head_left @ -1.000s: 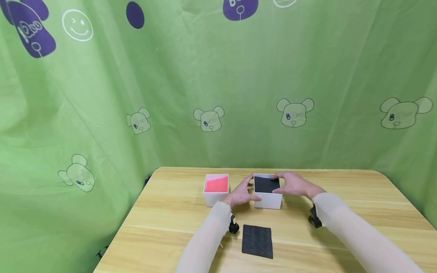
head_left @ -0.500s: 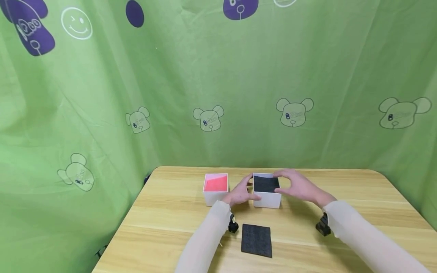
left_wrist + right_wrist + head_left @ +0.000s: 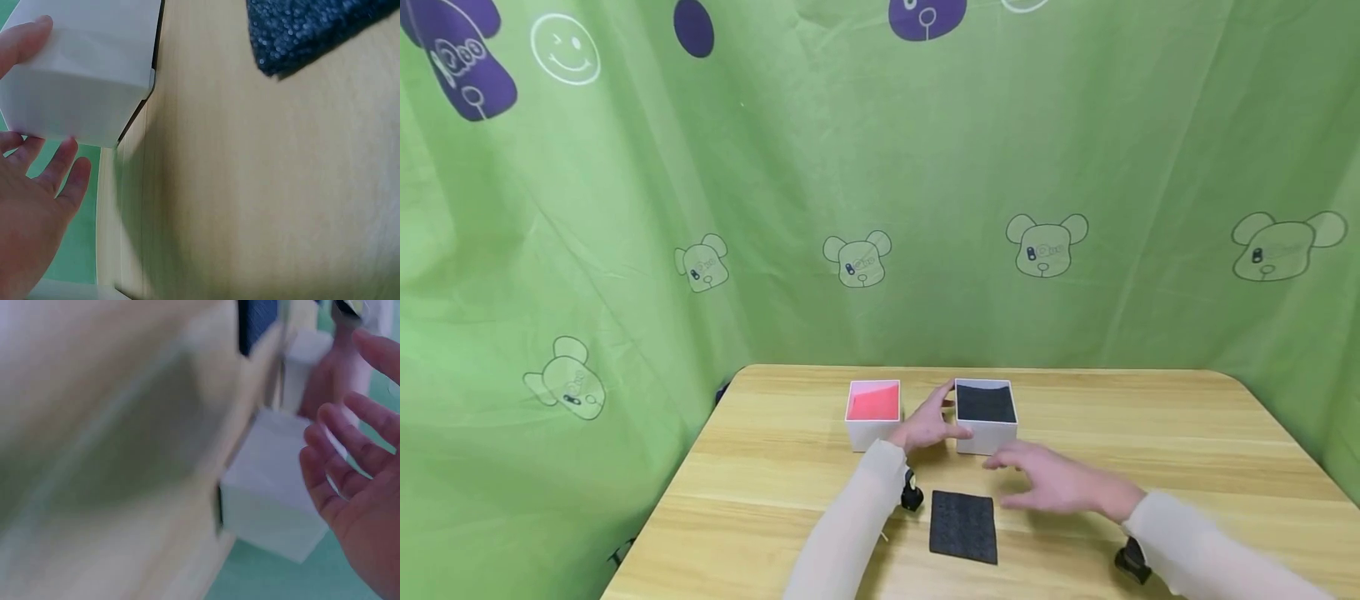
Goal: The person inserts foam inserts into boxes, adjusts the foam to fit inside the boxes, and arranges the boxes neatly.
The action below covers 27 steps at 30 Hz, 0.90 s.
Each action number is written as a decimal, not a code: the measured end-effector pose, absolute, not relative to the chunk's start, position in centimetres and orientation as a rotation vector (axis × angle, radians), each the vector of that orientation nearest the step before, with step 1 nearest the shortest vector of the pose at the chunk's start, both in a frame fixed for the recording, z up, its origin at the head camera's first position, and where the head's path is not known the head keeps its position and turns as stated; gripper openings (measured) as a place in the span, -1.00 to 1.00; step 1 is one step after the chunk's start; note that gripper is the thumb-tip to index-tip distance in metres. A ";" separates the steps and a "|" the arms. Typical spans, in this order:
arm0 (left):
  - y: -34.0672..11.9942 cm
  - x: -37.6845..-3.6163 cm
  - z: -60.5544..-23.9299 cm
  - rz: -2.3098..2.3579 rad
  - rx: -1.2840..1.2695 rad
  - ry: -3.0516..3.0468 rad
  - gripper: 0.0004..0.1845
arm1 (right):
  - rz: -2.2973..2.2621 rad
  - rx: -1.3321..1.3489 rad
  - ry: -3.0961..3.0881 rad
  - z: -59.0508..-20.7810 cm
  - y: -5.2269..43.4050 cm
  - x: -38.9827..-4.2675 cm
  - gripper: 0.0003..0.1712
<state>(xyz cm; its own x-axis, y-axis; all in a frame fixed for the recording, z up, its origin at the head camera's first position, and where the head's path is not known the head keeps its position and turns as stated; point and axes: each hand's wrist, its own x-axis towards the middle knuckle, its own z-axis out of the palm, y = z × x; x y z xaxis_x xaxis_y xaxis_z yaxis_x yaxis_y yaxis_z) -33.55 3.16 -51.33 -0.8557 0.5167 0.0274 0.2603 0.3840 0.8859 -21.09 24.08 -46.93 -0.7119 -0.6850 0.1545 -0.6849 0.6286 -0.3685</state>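
A white box with a black lining (image 3: pixel 986 415) stands on the wooden table (image 3: pixel 1150 433). My left hand (image 3: pixel 931 421) grips its left side, thumb at the front corner and fingers at the back; in the left wrist view the box's white wall (image 3: pixel 87 69) lies between thumb and fingers. My right hand (image 3: pixel 1047 481) hovers open in front of the box, above the table, holding nothing. A black foam square (image 3: pixel 964 526) lies flat just below and left of it. The right wrist view is blurred but shows the box (image 3: pixel 275 487) beside spread fingers (image 3: pixel 340 462).
A second white box with a red lining (image 3: pixel 874 411) stands left of the left hand. Green patterned curtains (image 3: pixel 880 208) close off the back and sides of the table. Small black wrist cameras (image 3: pixel 912 496) show under both sleeves.
My right hand has let go of the black-lined box's right side and pulled back toward me, over the table near the foam square. The left hand has stayed on the box.
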 end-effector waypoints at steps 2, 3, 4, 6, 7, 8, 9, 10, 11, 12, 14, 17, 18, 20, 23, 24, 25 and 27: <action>3.1 -33.5 -51.3 1.450 0.692 2.399 0.14 | -0.595 -1.225 2.820 -47.6 23.7 -20.4 -0.40; 3.1 -33.5 -51.2 1.447 0.694 2.403 0.14 | -0.575 -1.248 2.820 -47.9 23.5 -20.1 -0.38; 3.1 -33.4 -51.2 1.438 0.692 2.409 0.14 | -0.559 -1.266 2.820 -48.2 23.3 -19.8 -0.36; 3.1 -33.4 -51.1 1.431 0.694 2.416 0.14 | -0.537 -1.305 2.824 -48.7 23.0 -19.5 -0.32; 3.1 -33.3 -51.0 1.426 0.695 2.420 0.14 | -0.535 -1.321 2.821 -48.9 22.8 -19.3 -0.30; 3.1 -33.3 -51.0 1.425 0.698 2.423 0.14 | -0.535 -1.328 2.813 -49.0 22.6 -19.2 -0.28; 3.1 -33.3 -51.0 1.428 0.699 2.422 0.14 | -0.537 -1.324 2.804 -49.1 22.5 -19.1 -0.26; 3.1 -33.4 -51.0 1.428 0.699 2.422 0.14 | -0.542 -1.314 2.792 -49.2 22.3 -19.0 -0.24; 3.2 -33.4 -51.1 1.428 0.699 2.423 0.14 | -0.542 -1.300 2.783 -49.3 22.2 -19.0 -0.22; 3.2 -33.4 -51.1 1.427 0.698 2.423 0.14 | -0.546 -1.284 2.772 -49.4 22.1 -18.9 -0.20; 3.2 -33.4 -51.1 1.424 0.692 2.425 0.14 | -0.544 -1.260 2.753 -49.6 21.8 -18.8 -0.16; 3.2 -33.4 -51.0 1.422 0.679 2.430 0.13 | -0.506 -1.258 2.753 -49.9 21.3 -18.7 -0.11; 3.2 -33.3 -51.0 1.426 0.677 2.428 0.13 | -0.494 -1.264 2.755 -49.9 21.2 -18.7 -0.10; 3.2 -33.3 -50.9 1.431 0.672 2.430 0.13 | -0.463 -1.274 2.766 -50.1 20.9 -18.8 -0.07; 3.2 -33.3 -50.9 1.429 0.671 2.428 0.13 | -0.430 -1.302 2.775 -50.3 20.4 -18.9 -0.04; 3.2 -33.3 -50.9 1.428 0.674 2.429 0.13 | -0.418 -1.312 2.775 -50.4 20.3 -19.0 -0.03; 3.2 -33.3 -50.9 1.426 0.679 2.429 0.13 | -0.408 -1.311 2.769 -50.5 20.2 -19.0 -0.01; 3.1 -33.4 -50.9 1.416 0.695 2.430 0.13 | -0.384 -1.318 2.756 -50.7 20.0 -19.1 0.01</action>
